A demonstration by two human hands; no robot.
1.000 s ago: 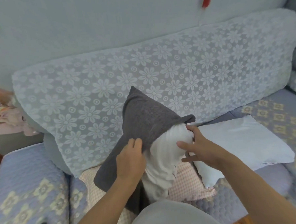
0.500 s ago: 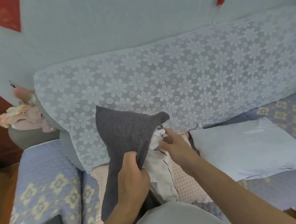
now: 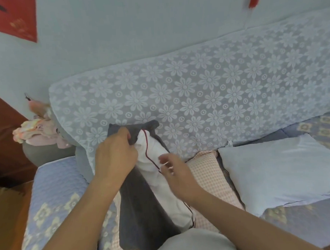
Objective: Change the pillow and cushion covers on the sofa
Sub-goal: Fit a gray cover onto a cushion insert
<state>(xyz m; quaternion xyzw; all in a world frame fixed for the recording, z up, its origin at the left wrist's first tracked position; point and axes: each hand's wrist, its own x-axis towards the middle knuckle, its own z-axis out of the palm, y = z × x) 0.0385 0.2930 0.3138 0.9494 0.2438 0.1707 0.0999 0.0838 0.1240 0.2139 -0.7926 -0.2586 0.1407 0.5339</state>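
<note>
A dark grey cover (image 3: 140, 212) stands upright against my knee, with a white pillow insert (image 3: 159, 175) edged in dark red piping showing out of its open side. My left hand (image 3: 114, 156) grips the grey cover's top edge. My right hand (image 3: 174, 170) lies on the white insert partway down, fingers blurred; whether it holds the insert I cannot tell. A bare white pillow (image 3: 281, 168) lies on the sofa seat to the right. Under the grey cover lies a pink checked cushion (image 3: 206, 172).
The sofa backrest (image 3: 206, 96) carries a white floral lace throw. The quilted blue seat cover (image 3: 54, 190) spreads left and right. Pink clothes (image 3: 36, 129) are piled on the left armrest. My knee (image 3: 191, 245) fills the bottom centre. A red hanging (image 3: 9, 18) is on the wall.
The grey cover has dropped lower and more of the white insert shows. My left hand moved up to the cover's top edge; my right hand slid down the insert.
</note>
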